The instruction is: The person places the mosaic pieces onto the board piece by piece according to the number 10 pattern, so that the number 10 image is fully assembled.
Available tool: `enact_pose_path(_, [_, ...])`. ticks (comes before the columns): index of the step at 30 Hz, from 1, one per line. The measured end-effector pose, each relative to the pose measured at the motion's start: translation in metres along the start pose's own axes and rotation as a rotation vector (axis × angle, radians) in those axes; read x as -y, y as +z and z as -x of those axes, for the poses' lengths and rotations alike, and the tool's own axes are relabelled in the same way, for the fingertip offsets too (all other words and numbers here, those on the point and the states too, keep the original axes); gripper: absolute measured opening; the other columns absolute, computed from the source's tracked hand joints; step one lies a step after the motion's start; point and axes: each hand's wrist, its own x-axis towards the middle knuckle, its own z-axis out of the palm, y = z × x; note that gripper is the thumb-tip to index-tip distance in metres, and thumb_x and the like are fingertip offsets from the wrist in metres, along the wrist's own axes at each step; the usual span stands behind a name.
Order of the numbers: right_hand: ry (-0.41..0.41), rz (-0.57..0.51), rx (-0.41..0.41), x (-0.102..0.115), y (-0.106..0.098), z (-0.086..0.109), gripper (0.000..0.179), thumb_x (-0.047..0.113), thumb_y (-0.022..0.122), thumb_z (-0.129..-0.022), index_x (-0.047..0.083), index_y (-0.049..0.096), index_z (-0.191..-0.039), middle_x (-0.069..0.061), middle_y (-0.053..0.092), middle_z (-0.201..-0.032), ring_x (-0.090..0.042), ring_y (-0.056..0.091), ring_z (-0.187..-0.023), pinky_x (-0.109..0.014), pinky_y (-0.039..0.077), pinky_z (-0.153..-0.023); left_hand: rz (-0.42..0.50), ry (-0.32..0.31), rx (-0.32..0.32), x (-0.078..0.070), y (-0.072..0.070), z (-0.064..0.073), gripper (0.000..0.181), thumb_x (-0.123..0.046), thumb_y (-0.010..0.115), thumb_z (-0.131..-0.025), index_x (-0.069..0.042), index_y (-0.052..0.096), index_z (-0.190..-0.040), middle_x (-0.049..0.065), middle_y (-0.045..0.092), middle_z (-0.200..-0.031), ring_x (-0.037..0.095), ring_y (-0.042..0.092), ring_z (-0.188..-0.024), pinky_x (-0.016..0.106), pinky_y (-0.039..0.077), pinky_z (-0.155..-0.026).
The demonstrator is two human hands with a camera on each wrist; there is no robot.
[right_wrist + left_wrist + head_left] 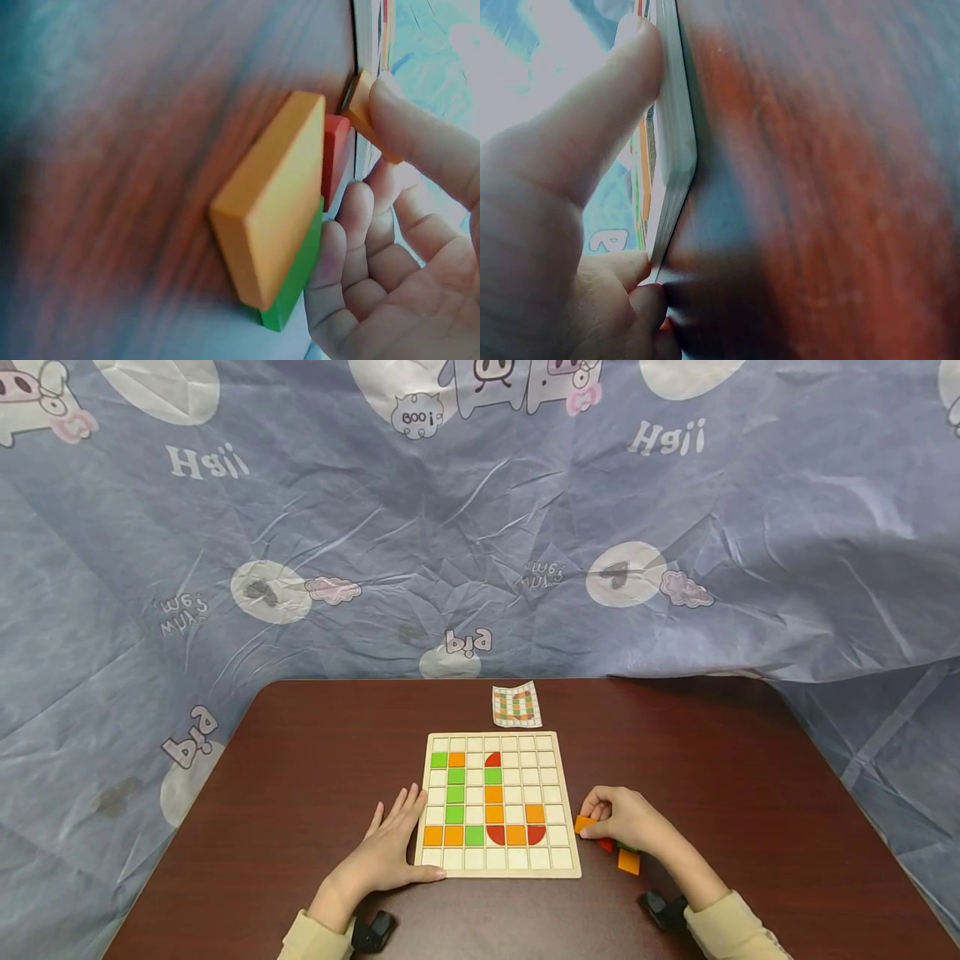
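Observation:
A wooden grid board [558,860] lies on the table, several of its cells filled with green, orange and red tiles. My left hand [386,852] rests at its left side, fingers spread along the edge and thumb on the front left corner; the left wrist view shows the thumb [607,105] against the board's rim. To the right of the board, my right hand [626,818] pinches an orange square tile [363,112] between thumb and fingers. Below that hand lie another orange tile [281,202], a green tile [296,277] and a red piece [334,154], partly covered by the hand in the head view.
Behind the board lies a small paper card [517,705] printed with a coloured grid pattern. The dark red-brown table [337,735] ends at a blue patterned cloth [420,527]. Black wrist devices [373,932] sit at both wrists.

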Motion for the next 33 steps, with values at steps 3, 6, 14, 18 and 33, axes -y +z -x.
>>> enact_pose_path(3, [-0.009,-0.013,0.011,0.002,-0.003,0.000,0.021,0.009,0.085,-0.073,0.009,0.065,-0.080,0.000,0.057,-0.070,-0.015,0.053,-0.066,-0.022,0.046,-0.058,0.006,0.000,0.001,0.000,0.000,0.000,0.120,-0.060,0.080,-0.072,-0.004,0.018,-0.158,0.017,0.013,-0.165,0.035,0.010,-0.153,0.064,0.007,-0.119])
enact_pose_path(6, [-0.021,-0.025,0.006,0.004,-0.007,-0.001,0.020,0.009,0.085,-0.073,0.008,0.066,-0.080,0.000,0.058,-0.071,-0.014,0.054,-0.067,-0.021,0.046,-0.059,0.009,0.000,0.001,-0.001,0.000,0.000,0.120,-0.059,0.081,-0.072,-0.004,0.018,-0.158,0.017,0.013,-0.165,0.035,0.010,-0.153,0.064,0.006,-0.119])
enact_pose_path(14, [-0.049,-0.073,-0.028,0.012,-0.012,-0.013,0.018,0.011,0.082,-0.077,0.007,0.067,-0.086,-0.001,0.061,-0.077,-0.015,0.056,-0.072,-0.020,0.048,-0.063,-0.001,-0.001,-0.001,0.000,0.000,0.000,0.120,-0.061,0.080,-0.071,-0.006,0.018,-0.158,0.016,0.014,-0.165,0.034,0.009,-0.154,0.064,0.006,-0.119])
enact_pose_path(18, [-0.037,-0.106,-0.058,0.018,-0.010,-0.022,0.019,0.012,0.082,-0.078,0.005,0.067,-0.088,-0.003,0.063,-0.079,-0.015,0.057,-0.072,-0.021,0.049,-0.064,-0.005,-0.004,-0.004,0.000,0.000,0.001,0.120,-0.062,0.080,-0.071,-0.006,0.018,-0.158,0.016,0.014,-0.165,0.034,0.010,-0.153,0.064,0.007,-0.119])
enact_pose_path(33, [-0.019,-0.184,-0.092,0.040,0.004,-0.047,0.017,0.014,0.077,-0.084,0.003,0.070,-0.095,-0.005,0.071,-0.086,-0.013,0.063,-0.076,-0.025,0.051,-0.068,0.001,-0.001,-0.010,-0.001,0.000,0.001,0.119,-0.060,0.080,-0.071,-0.005,0.020,-0.157,0.017,0.015,-0.164,0.034,0.011,-0.153,0.064,0.007,-0.119])
